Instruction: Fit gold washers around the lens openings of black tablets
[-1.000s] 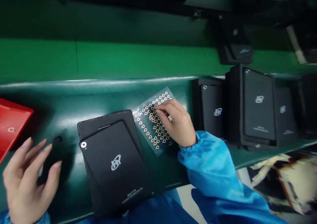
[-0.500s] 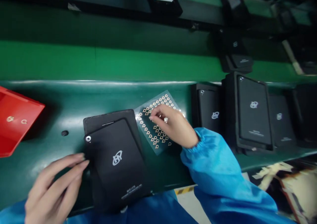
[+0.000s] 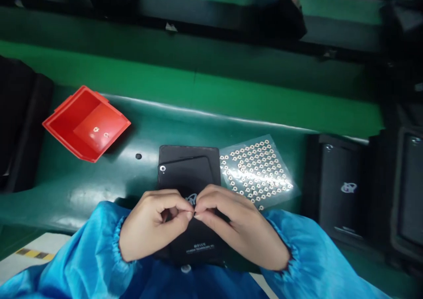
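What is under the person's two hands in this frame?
A black tablet lying back up; left hand and right hand cover its middle and most of its logo. Whatever the fingertips pinch is too small to see.

Dark green, glossy bench top (image 3: 99, 175) spreads out beyond the left hand (image 3: 152, 226), and there's a soft white glare (image 3: 82, 197) on it just off that hand's left side. Farther out past the hand, a brighter green strip (image 3: 231, 98) runs straight across, with a dark rail (image 3: 214, 23) behind it. Down to the hand's near left, pale floor (image 3: 16, 266) shows, with a yellow-and-black stripe (image 3: 33, 252) on it. The light is dim and cool
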